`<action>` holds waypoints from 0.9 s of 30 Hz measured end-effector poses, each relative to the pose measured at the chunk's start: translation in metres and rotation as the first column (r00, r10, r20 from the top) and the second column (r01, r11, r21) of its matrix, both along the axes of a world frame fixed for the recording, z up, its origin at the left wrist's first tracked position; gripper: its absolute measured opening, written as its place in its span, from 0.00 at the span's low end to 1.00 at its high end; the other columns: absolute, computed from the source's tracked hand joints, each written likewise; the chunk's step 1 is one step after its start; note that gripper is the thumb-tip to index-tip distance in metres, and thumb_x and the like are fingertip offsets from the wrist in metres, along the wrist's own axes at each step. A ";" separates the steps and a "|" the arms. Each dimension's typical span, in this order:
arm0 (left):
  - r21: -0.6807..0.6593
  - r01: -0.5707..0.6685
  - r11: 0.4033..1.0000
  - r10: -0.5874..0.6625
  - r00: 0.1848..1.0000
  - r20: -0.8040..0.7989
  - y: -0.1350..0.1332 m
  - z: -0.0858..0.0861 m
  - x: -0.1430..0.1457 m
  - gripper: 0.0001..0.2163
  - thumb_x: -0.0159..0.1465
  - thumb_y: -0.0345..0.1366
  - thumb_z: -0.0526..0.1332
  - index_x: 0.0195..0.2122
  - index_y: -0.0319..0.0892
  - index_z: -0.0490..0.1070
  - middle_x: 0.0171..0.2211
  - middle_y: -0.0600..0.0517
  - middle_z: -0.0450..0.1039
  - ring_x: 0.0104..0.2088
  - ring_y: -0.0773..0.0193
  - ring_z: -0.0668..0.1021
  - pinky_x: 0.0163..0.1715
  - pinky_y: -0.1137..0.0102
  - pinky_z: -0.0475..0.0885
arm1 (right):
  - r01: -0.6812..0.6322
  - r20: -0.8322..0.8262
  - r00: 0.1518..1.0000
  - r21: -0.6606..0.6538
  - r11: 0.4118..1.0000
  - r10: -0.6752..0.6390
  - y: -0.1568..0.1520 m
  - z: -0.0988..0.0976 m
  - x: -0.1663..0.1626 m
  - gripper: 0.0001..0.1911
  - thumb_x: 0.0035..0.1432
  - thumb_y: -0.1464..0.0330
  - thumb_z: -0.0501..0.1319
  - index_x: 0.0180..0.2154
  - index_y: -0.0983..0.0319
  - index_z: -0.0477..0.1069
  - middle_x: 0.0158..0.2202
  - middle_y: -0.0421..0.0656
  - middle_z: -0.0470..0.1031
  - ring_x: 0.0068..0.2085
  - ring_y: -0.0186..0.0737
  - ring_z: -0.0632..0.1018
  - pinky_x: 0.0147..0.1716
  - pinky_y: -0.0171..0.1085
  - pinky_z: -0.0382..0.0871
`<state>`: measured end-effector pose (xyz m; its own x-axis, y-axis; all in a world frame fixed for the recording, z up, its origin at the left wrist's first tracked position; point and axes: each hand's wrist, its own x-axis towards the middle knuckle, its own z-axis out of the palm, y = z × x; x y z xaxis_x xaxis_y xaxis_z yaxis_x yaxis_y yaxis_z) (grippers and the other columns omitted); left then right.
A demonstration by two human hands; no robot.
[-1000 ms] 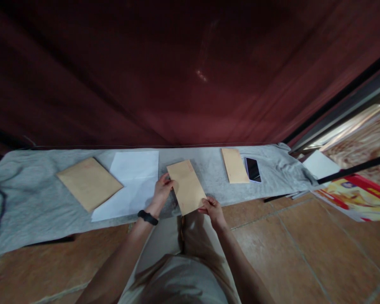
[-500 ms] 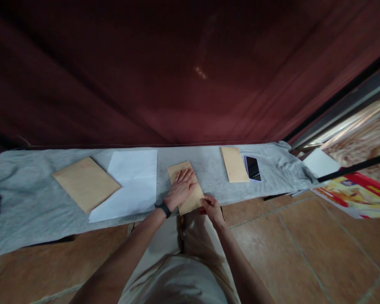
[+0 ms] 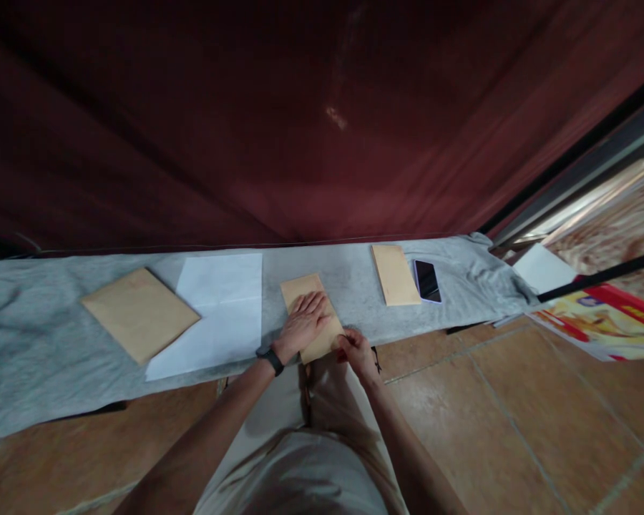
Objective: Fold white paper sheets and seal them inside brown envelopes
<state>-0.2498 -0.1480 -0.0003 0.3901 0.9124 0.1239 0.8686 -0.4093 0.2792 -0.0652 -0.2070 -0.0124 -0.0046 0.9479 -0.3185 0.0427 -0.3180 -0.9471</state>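
A small brown envelope (image 3: 299, 287) lies on the grey cloth (image 3: 43, 343) in front of me. My left hand (image 3: 303, 325) rests flat on top of it, fingers stretched out and together. My right hand (image 3: 356, 352) pinches the envelope's near right corner at the cloth's front edge. A black band sits on my left wrist.
A large brown envelope (image 3: 139, 313) and a white sheet (image 3: 215, 309) lie to the left. Another small brown envelope (image 3: 395, 275) and a phone (image 3: 427, 280) lie to the right. A dark red curtain hangs behind. Colourful printed sheets (image 3: 601, 325) lie on the tiled floor at right.
My left hand moved from the envelope's left edge onto its top and now presses it flat. The right hand stays at the near corner.
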 end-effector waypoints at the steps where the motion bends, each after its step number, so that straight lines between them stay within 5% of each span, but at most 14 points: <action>1: 0.008 0.013 1.000 -0.013 1.000 0.006 -0.005 -0.002 -0.001 0.26 0.74 0.44 0.49 0.70 0.39 0.59 0.71 0.43 0.59 0.72 0.53 0.60 0.72 0.53 0.51 | 0.000 0.002 1.000 0.004 1.000 0.000 0.000 0.000 0.000 0.16 0.54 0.56 0.63 0.36 0.62 0.74 0.23 0.39 0.74 0.19 0.34 0.73 0.17 0.32 0.68; 9: 0.046 0.072 0.996 -0.076 0.992 0.100 -0.052 -0.006 -0.001 0.26 0.73 0.41 0.52 0.71 0.40 0.58 0.71 0.43 0.60 0.72 0.52 0.58 0.72 0.52 0.52 | -0.009 0.086 0.996 0.022 1.000 0.007 0.001 0.002 0.000 0.16 0.55 0.56 0.61 0.38 0.61 0.73 0.21 0.38 0.73 0.19 0.36 0.73 0.17 0.33 0.67; 14: -0.033 -0.072 0.997 0.079 0.926 0.370 -0.069 -0.001 -0.006 0.26 0.73 0.39 0.51 0.72 0.40 0.55 0.73 0.42 0.53 0.73 0.53 0.55 0.71 0.53 0.55 | 0.061 -0.063 0.996 -0.041 0.997 -0.064 0.000 0.006 0.001 0.22 0.51 0.51 0.65 0.40 0.61 0.71 0.20 0.37 0.75 0.19 0.37 0.75 0.18 0.34 0.71; 17: -0.123 -0.227 0.966 0.255 0.767 0.589 -0.069 0.004 -0.007 0.27 0.71 0.39 0.54 0.70 0.42 0.58 0.72 0.42 0.55 0.72 0.53 0.60 0.69 0.53 0.59 | 0.097 -0.131 0.986 -0.083 0.992 -0.107 0.002 0.008 0.005 0.28 0.46 0.47 0.68 0.40 0.60 0.70 0.20 0.36 0.75 0.19 0.36 0.75 0.18 0.33 0.71; 19: -0.269 -0.270 0.924 0.380 0.584 0.717 -0.066 0.009 -0.005 0.27 0.67 0.42 0.58 0.67 0.43 0.62 0.66 0.42 0.66 0.65 0.51 0.70 0.63 0.54 0.68 | 0.106 -0.176 0.977 -0.097 0.990 -0.122 0.004 0.011 0.010 0.30 0.44 0.45 0.69 0.39 0.60 0.69 0.20 0.36 0.76 0.19 0.35 0.75 0.19 0.32 0.72; 22: -0.550 -0.106 0.828 0.553 0.317 0.771 -0.060 0.018 0.005 0.25 0.61 0.47 0.64 0.58 0.43 0.72 0.49 0.45 0.80 0.46 0.54 0.81 0.45 0.61 0.78 | 0.118 -0.226 0.965 -0.085 0.989 -0.134 0.009 0.018 0.018 0.32 0.42 0.44 0.70 0.39 0.61 0.69 0.21 0.37 0.76 0.19 0.34 0.75 0.19 0.32 0.72; 27: -0.674 0.061 0.736 0.649 0.218 0.729 -0.042 0.032 0.032 0.17 0.51 0.47 0.70 0.36 0.41 0.77 0.30 0.52 0.77 0.28 0.65 0.76 0.28 0.73 0.70 | 0.180 -0.225 0.957 -0.046 0.983 -0.185 0.022 0.029 0.040 0.34 0.42 0.43 0.70 0.41 0.61 0.71 0.21 0.36 0.75 0.20 0.35 0.75 0.20 0.33 0.72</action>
